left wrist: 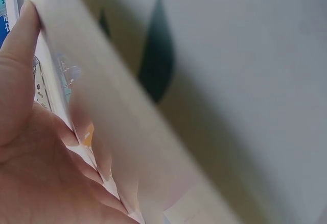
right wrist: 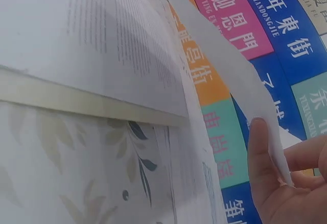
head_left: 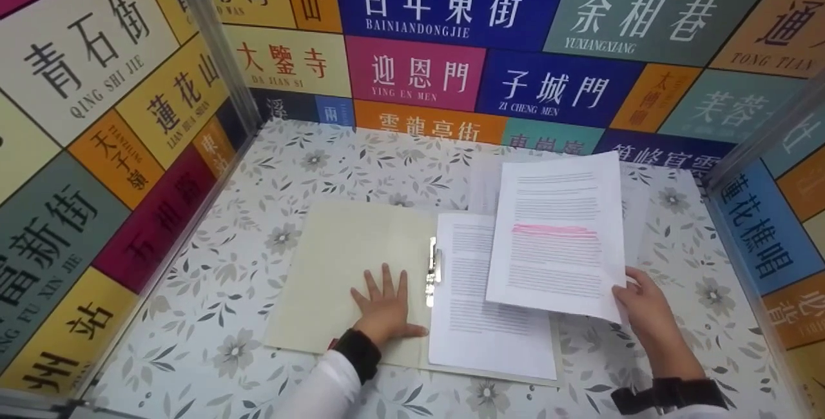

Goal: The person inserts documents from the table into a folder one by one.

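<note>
A cream folder [head_left: 335, 245] lies spread open, with a metal clip [head_left: 433, 271] along its spine. Printed sheets [head_left: 493, 348] rest on its right side. My left hand [head_left: 383, 309] lies flat on the left cover, fingers spread and thumb toward the spine. Between thumb and fingers, my right hand [head_left: 648, 309] pinches a printed paper [head_left: 554, 277] with pink highlighted lines at its lower right edge. That paper is raised over the folder's right side and hides part of the sheets. In the right wrist view the thumb [right wrist: 259, 132] presses the paper's near face.
More pale sheets [head_left: 635, 213] lie on the table behind the raised paper. The tabletop [head_left: 219, 316] has a grey leaf and flower pattern. Colourful panels with Chinese lettering [head_left: 412, 77] wall in the back and both sides.
</note>
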The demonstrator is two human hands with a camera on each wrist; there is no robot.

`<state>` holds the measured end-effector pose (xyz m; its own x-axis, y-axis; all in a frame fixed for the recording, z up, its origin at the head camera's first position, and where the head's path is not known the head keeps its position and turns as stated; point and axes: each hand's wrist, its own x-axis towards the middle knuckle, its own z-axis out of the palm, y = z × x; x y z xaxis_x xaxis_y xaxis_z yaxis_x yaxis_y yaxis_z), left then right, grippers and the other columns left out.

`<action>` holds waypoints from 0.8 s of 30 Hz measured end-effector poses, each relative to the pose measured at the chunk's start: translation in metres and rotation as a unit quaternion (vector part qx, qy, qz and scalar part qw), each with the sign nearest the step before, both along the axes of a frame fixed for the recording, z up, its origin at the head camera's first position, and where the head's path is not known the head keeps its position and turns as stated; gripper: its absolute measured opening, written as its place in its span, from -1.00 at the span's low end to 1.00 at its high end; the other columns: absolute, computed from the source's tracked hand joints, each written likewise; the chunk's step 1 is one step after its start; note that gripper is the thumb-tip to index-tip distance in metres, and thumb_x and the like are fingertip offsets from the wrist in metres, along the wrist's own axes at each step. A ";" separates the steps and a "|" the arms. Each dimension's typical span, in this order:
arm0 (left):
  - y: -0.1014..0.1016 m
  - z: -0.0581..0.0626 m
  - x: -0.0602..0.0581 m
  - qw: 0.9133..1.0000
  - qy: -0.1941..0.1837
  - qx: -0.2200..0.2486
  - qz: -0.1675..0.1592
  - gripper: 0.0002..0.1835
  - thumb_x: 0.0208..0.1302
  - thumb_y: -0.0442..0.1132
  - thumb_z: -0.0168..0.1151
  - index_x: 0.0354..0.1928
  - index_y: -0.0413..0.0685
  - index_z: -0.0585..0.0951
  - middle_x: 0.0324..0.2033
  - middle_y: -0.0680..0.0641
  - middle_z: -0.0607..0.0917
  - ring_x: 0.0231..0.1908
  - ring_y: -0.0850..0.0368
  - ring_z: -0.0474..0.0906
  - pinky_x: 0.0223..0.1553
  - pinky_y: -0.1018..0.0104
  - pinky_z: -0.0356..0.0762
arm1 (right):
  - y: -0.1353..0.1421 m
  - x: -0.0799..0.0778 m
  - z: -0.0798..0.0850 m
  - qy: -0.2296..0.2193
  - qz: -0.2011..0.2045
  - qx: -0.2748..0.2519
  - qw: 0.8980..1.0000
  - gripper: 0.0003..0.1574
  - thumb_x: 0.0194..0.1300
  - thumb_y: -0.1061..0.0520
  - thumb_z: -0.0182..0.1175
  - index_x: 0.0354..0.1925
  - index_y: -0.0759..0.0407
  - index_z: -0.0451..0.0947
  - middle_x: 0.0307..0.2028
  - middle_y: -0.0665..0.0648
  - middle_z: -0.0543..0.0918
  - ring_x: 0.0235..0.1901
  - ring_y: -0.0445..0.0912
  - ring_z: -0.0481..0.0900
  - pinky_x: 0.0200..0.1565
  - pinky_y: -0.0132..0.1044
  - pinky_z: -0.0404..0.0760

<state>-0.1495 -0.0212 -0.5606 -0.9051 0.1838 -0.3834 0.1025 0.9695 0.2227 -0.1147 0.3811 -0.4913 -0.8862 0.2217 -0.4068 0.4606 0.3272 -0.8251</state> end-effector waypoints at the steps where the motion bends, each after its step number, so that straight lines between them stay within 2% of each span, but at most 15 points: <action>1: 0.000 0.000 0.000 1.000 0.000 0.001 0.001 0.34 -0.20 0.43 0.39 0.54 -0.01 -0.05 0.51 -0.32 -0.21 0.42 -0.52 -0.36 0.26 -0.54 -0.20 | -0.005 0.002 -0.002 0.001 0.003 0.002 1.000 -0.26 0.49 0.16 -0.22 0.49 0.36 -0.20 0.37 0.53 0.16 -0.22 -0.43 0.50 -0.20 -0.47 0.57; 11: 0.000 0.001 0.001 1.000 0.001 0.007 0.004 0.33 -0.19 0.42 0.39 0.54 0.00 -0.05 0.51 -0.32 -0.22 0.43 -0.51 -0.36 0.26 -0.54 -0.21 | -0.046 0.020 -0.025 0.002 0.037 -0.009 0.999 -0.33 0.45 0.27 -0.20 0.43 0.43 -0.08 0.29 0.55 0.31 -0.02 -0.08 0.64 -0.18 -0.40 0.59; 17: 0.000 0.001 0.001 1.000 -0.003 0.017 0.007 0.33 -0.20 0.42 0.40 0.53 -0.01 -0.05 0.50 -0.32 -0.23 0.42 -0.51 -0.38 0.26 -0.54 -0.25 | -0.059 0.026 -0.036 -0.023 0.035 0.004 0.999 -0.34 0.43 0.26 -0.16 0.42 0.39 -0.02 0.27 0.54 0.33 -0.01 -0.02 0.63 -0.18 -0.38 0.57; 24: 0.000 0.003 0.002 1.000 -0.004 0.015 0.005 0.32 -0.18 0.41 0.39 0.53 -0.01 -0.05 0.51 -0.32 -0.23 0.43 -0.50 -0.38 0.27 -0.54 -0.23 | -0.071 0.032 -0.042 -0.042 0.037 -0.004 0.998 -0.29 0.43 0.23 -0.16 0.45 0.37 -0.07 0.28 0.52 0.33 0.07 0.10 0.59 -0.09 -0.27 0.60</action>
<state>-0.1477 -0.0211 -0.5574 -0.9037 0.1861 -0.3856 0.0905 0.9633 0.2528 -0.0829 0.3104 -0.5334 -0.8627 0.1527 -0.4821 0.5031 0.3565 -0.7873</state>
